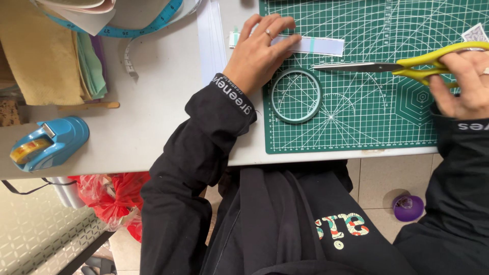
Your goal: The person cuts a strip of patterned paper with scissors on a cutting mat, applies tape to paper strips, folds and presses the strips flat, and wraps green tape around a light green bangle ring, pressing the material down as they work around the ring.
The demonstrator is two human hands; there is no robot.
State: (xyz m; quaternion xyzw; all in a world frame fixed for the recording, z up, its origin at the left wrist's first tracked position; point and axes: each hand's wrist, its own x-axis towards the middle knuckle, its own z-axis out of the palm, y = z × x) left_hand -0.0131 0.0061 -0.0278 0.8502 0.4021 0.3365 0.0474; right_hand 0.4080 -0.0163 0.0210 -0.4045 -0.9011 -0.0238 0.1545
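My left hand (pixel 257 51) lies flat with fingers spread on a long pale paper strip (pixel 318 46), pinning it to the green cutting mat (pixel 356 117). My right hand (pixel 461 81) grips yellow-handled scissors (pixel 387 66); the closed blades point left, their tip just right of my left fingers and above a teal ring (pixel 296 95) that lies on the mat. The strip has a teal band near its middle.
A blue tape dispenser (pixel 48 142) sits at the table's front left edge. A blue measuring tape (pixel 142 28), folded yellow and green fabric (pixel 56 56) and a wooden stick (pixel 89 105) lie at the back left. Below are a red plastic bag (pixel 114 196) and a purple cup (pixel 408 207).
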